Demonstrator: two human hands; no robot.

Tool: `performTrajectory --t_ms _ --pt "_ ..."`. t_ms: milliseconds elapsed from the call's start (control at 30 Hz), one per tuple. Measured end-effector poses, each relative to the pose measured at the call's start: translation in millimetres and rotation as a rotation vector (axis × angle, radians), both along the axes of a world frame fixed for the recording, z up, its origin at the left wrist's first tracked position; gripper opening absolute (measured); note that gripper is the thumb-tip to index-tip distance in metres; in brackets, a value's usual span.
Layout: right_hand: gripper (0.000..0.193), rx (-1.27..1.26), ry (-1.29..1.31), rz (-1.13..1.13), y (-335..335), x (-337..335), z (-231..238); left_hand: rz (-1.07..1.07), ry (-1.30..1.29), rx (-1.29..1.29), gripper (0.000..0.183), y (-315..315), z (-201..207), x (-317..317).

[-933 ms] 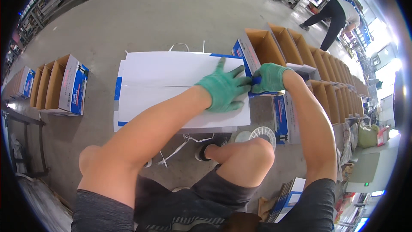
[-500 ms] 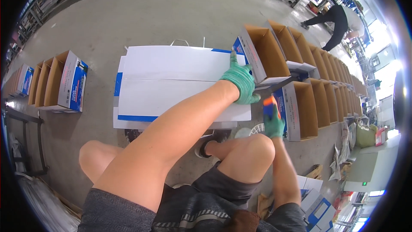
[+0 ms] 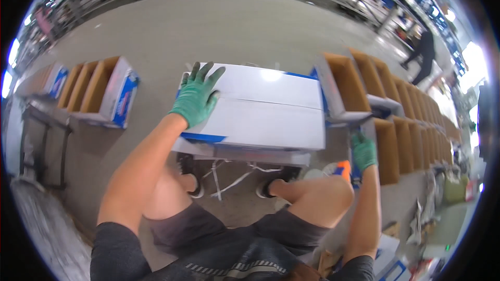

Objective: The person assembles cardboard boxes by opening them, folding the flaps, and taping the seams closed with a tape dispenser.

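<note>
A white carton (image 3: pixel 260 105) with blue edging lies lengthwise before me, its two top flaps meeting at a seam. My left hand (image 3: pixel 195 98), in a green glove, presses flat on the carton's left end with fingers spread. To the carton's right, my right hand (image 3: pixel 363 152), also gloved in green, is at the front of the nearer row of upright open boxes (image 3: pixel 386 151). Its fingers are dark and partly hidden, so their grip is unclear. Just left of that hand, beside my right knee, is an orange-and-blue object (image 3: pixel 342 169), apart from the fingers.
A farther row of open boxes (image 3: pixel 344 86) runs away on the right. More open boxes (image 3: pixel 104 91) stand at the left, near a dark metal frame (image 3: pixel 47 140). Loose white straps (image 3: pixel 232 181) hang below the carton. A person (image 3: pixel 424 57) bends at the far right.
My left hand has gone from the carton's right end to its left end. My right hand has moved up to the boxes, and the orange-and-blue object it held is now apart from it.
</note>
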State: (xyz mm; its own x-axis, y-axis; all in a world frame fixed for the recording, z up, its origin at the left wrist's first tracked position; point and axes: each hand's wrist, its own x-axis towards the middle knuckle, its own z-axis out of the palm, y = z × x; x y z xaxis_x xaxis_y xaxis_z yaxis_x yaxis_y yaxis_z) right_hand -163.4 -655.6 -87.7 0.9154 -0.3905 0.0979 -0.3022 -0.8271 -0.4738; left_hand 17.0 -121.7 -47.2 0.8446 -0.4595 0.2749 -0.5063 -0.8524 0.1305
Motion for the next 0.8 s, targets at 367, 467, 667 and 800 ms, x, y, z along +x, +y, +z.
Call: performTrajectory --t_ms 367,467,667,800 --pt "0.06 0.446 0.22 0.062 153.2 104.4 52.6 0.208 0.894 -1.326 0.089 52.2 -22.5 15.2" --pt "0.051 0.515 0.12 0.225 144.1 105.6 64.6 0.023 0.696 -1.817 0.085 88.6 5.4 16.3" --pt "0.067 0.824 0.101 0.44 138.4 115.0 48.0 0.162 1.031 -1.669 0.116 185.6 50.9 -2.2" --pt "0.082 1.076 0.069 0.619 161.1 123.8 35.8 0.215 1.155 -1.425 0.094 204.0 44.2 -6.1"
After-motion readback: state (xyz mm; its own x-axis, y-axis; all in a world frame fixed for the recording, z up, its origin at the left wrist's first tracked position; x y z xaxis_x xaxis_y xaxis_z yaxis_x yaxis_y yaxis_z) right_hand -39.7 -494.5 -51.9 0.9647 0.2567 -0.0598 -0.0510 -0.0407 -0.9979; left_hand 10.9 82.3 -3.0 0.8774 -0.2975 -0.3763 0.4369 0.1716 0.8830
